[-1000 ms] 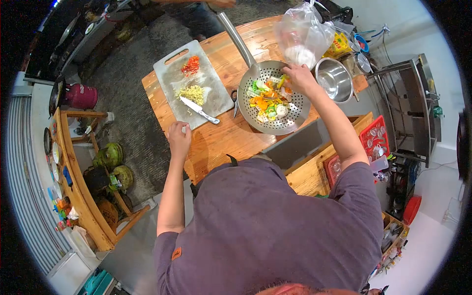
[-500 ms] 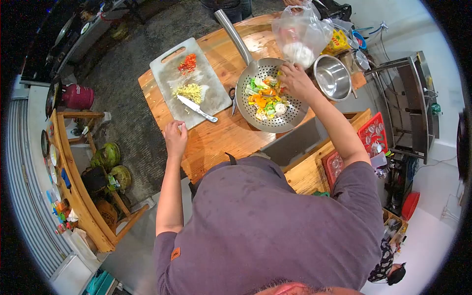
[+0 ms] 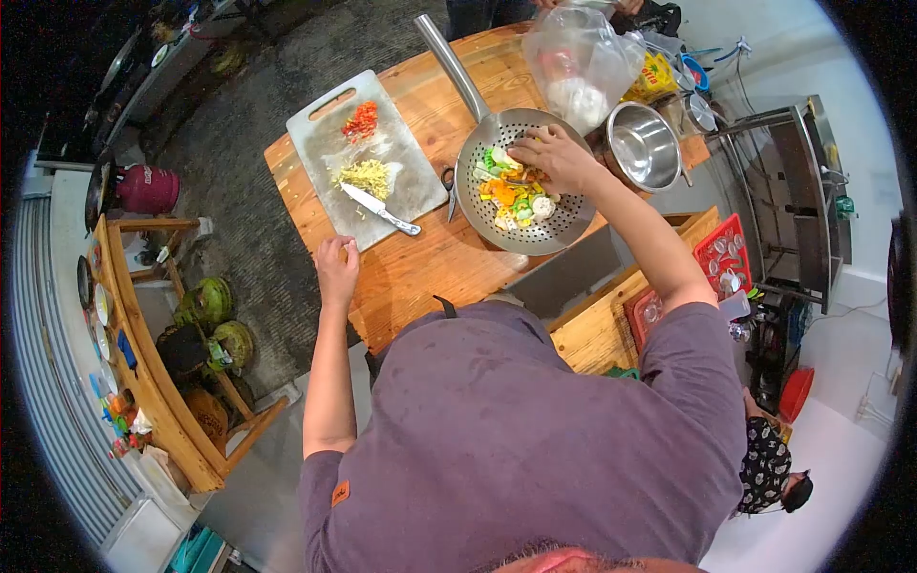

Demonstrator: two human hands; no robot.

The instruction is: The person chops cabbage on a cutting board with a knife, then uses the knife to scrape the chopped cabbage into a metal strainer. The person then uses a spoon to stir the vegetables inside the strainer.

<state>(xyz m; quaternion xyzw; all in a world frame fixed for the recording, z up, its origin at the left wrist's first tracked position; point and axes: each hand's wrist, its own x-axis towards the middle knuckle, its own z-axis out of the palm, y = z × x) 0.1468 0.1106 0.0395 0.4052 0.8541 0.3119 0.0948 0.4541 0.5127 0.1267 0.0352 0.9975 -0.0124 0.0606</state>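
Starting at the left, it's the left hand, loosely curled and partly open by the wooden table's edge, with nothing visible in its grasp. Just beyond sits the cutting board, carrying chopped red pieces and, nearer the person, a pale-yellow heap. Beside that heap lies the knife, blade slanting away to the left, handle reaching the board's near edge. Scissors next, between board and perforated pan!

And here's the business end: cut vegetables inside the pan, under and to the near left of the right hand. That right hand is clearly the closer one, coming in from the right, fingers partly spread and bent down; whether they grip a piece, I can't tell. The left is well apart, across board and scissors. The pan's long handle runs away and leftward. Over to the right, plastic bag, then steel bowl, just beside the pan.
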